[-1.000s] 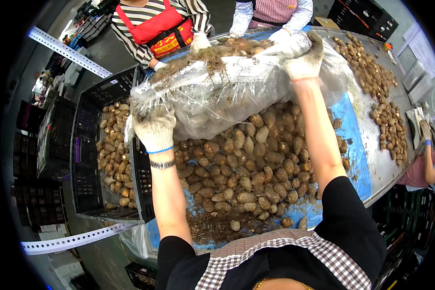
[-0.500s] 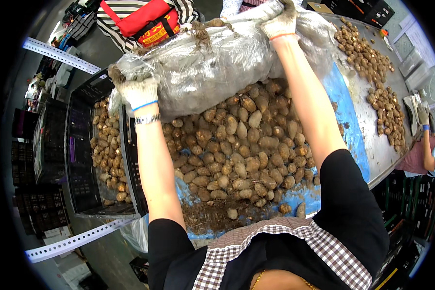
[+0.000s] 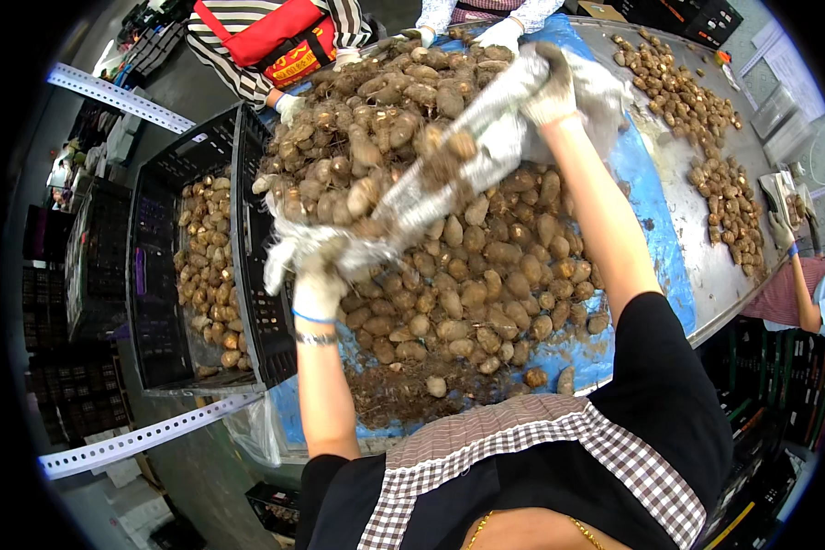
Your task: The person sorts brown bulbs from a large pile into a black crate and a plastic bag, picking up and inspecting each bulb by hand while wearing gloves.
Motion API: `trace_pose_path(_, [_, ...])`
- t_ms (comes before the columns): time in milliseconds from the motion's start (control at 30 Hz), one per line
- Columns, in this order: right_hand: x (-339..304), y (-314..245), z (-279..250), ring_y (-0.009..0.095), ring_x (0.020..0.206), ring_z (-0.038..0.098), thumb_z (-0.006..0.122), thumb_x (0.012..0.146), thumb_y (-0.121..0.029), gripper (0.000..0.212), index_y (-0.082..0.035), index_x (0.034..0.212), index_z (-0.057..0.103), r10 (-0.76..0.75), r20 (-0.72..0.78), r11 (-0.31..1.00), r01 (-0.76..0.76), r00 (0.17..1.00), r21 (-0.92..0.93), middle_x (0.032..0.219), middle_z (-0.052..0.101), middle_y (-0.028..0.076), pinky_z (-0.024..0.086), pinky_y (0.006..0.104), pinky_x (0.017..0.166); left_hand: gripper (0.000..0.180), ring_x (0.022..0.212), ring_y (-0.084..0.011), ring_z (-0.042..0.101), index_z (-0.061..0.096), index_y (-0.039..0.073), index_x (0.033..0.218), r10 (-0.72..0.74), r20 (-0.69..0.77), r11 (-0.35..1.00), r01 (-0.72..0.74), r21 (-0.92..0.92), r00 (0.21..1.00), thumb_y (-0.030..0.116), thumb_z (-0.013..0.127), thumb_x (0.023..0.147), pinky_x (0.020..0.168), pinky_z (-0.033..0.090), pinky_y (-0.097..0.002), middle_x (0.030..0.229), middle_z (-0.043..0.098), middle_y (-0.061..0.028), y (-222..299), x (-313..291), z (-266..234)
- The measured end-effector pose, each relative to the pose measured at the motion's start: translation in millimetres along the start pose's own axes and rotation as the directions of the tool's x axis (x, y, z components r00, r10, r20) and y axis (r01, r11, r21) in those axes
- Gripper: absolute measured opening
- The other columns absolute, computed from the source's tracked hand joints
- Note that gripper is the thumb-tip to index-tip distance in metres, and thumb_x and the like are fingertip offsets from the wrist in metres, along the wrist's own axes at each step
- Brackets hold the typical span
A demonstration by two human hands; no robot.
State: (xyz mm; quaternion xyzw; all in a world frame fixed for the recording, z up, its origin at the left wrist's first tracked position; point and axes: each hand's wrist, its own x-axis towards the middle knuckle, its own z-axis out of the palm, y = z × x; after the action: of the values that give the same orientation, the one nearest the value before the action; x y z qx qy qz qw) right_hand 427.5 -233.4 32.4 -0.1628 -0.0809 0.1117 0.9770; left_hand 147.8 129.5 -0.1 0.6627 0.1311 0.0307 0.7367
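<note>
A crumpled translucent white plastic sack (image 3: 497, 149) is stretched slantwise between my gloved hands. My left hand (image 3: 319, 286) is closed on its near left end, low over the brown taro corms (image 3: 495, 284). Higher up at the far right, my right hand (image 3: 553, 92) grips the sack's other end, fingers wrapped over it. A few corms and roots lie against or above the sack, blurred by motion. Beyond it rises a second, thicker heap of taro corms (image 3: 366, 119). Part of the corms under the sack is hidden.
A blue sheet (image 3: 655, 197) covers the table, with loose soil (image 3: 389, 394) near me. To the left stands a black crate (image 3: 254, 151) holding corms. Co-workers' gloved hands (image 3: 499, 35) are at the far edge. More corms (image 3: 683, 92) lie on the metal tabletop at right.
The sack has been drawn toward me and bunched narrower, and a far heap of corms now shows. My left hand moved nearer and rightward; my right hand came slightly nearer.
</note>
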Motion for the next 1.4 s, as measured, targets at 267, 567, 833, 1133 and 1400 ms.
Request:
trace_pose_path(267, [-183,9,-32,0.017,0.081,0.062,0.065,0.089,-0.024,0.033,-0.005,0.116,0.059,0.041,-0.520,0.773,-0.357,0.853,-0.525,0.102,0.062,0.005,0.056,0.0312,0.070,0.026,0.098,-0.0352,0.065,0.059,0.003,0.113,-0.488,-0.193,0.849,0.412,-0.329,0.851,0.017,0.054,0.092,0.077,0.058,-0.0505,0.110,0.065,-0.0170,-76,-39,8])
trace_pose_path(567, [-257,72,-77,0.021,0.104,0.060,0.063,0.089,-0.011,0.027,0.000,0.114,0.064,-0.201,-0.498,0.679,-0.247,0.843,-0.691,0.111,0.067,0.010,0.045,0.0381,0.097,0.026,0.095,-0.0324,0.065,0.060,0.004,0.108,-0.500,-0.048,0.519,0.255,-0.816,0.865,0.022,0.051,0.093,0.083,0.055,-0.0528,0.110,0.065,-0.0144,-132,-29,6])
trace_pose_path(833, [-219,85,-40,0.026,0.099,0.063,0.063,0.091,-0.018,0.025,-0.002,0.111,0.063,0.476,-0.334,0.793,-0.233,0.814,0.562,0.108,0.067,0.013,0.052,0.0456,0.091,0.026,0.097,-0.0301,0.063,0.059,0.006,0.105,-0.184,0.109,0.474,0.185,-0.861,0.977,0.025,0.047,0.092,0.085,0.054,-0.0513,0.105,0.065,-0.0117,-78,-21,23])
trace_pose_path(1133, [-178,52,1,0.024,0.098,0.064,0.058,0.091,-0.014,0.024,0.000,0.110,0.062,-0.022,-0.333,0.946,-0.088,0.943,-0.311,0.107,0.066,0.011,0.052,0.0396,0.093,0.038,0.095,-0.0316,0.064,0.051,-0.004,0.120,0.229,0.024,0.785,-0.170,-0.596,0.973,0.024,0.047,0.095,0.082,0.056,-0.0457,0.113,0.062,-0.0176,17,-13,43])
trace_pose_path(1400, [-131,15,53,0.021,0.100,0.063,0.062,0.089,-0.015,0.028,0.003,0.111,0.060,-0.312,0.027,0.830,0.287,0.950,-0.478,0.107,0.065,0.013,0.052,0.0361,0.093,0.032,0.099,-0.0293,0.065,0.055,0.000,0.119,0.317,0.007,0.600,-0.195,-0.776,0.948,0.022,0.051,0.096,0.083,0.058,-0.0438,0.113,0.063,-0.0158,105,14,69])
